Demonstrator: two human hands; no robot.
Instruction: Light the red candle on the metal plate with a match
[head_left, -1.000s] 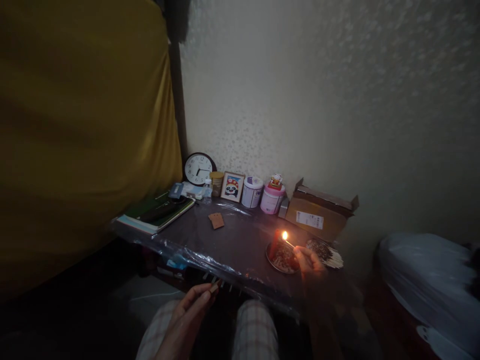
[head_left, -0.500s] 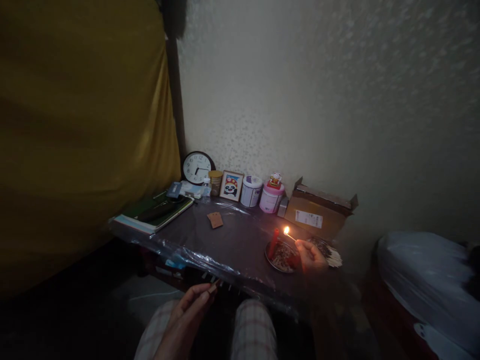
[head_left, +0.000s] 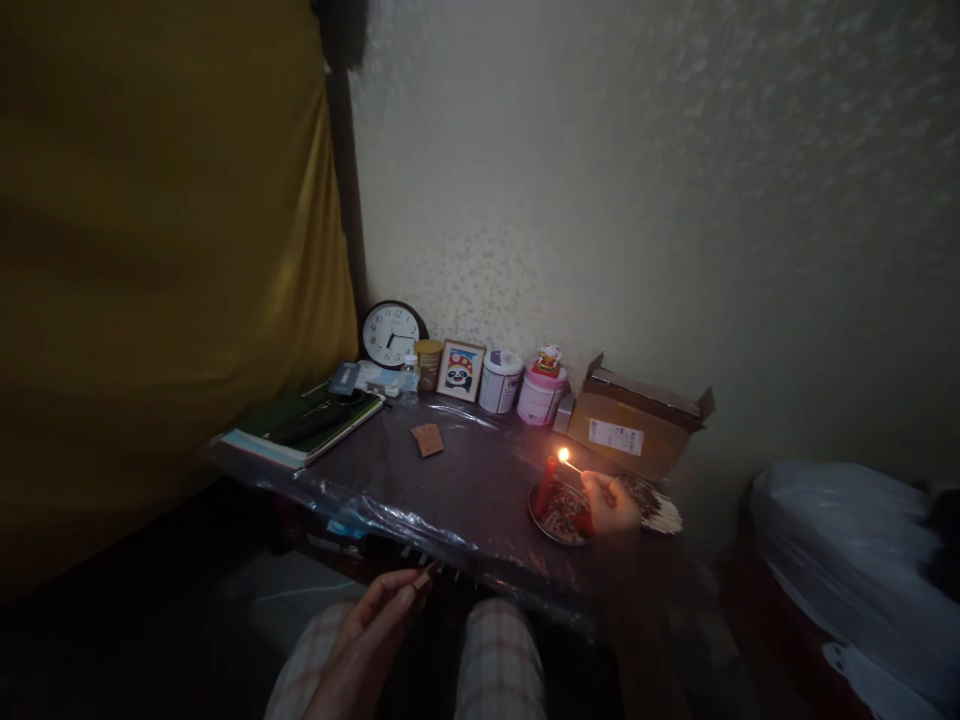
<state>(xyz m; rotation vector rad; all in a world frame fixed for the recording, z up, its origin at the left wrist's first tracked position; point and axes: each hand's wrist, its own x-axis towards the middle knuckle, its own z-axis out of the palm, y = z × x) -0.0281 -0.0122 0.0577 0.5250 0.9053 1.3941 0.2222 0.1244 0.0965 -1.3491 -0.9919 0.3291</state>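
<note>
My right hand (head_left: 611, 502) pinches a burning match (head_left: 570, 463). Its flame touches the top of a red candle (head_left: 548, 482) that stands on a small round plate (head_left: 559, 518) on the dark table (head_left: 465, 480). A heap of matchsticks (head_left: 654, 507) lies just right of that hand. My left hand (head_left: 375, 625) hovers low over my checked trouser leg, below the table's front edge. Its fingers are closed on a small matchbox (head_left: 424, 577).
Along the wall stand a round clock (head_left: 390, 333), a small framed panda picture (head_left: 460, 370), two tubs (head_left: 521, 388) and an open cardboard box (head_left: 634, 420). Books (head_left: 300, 425) lie at the table's left. A yellow cloth hangs at left; a white plastic bag (head_left: 840, 550) sits at right.
The lit match moved slightly away from the candle, then back so that the flame is at its tip. My left hand has barely moved.
</note>
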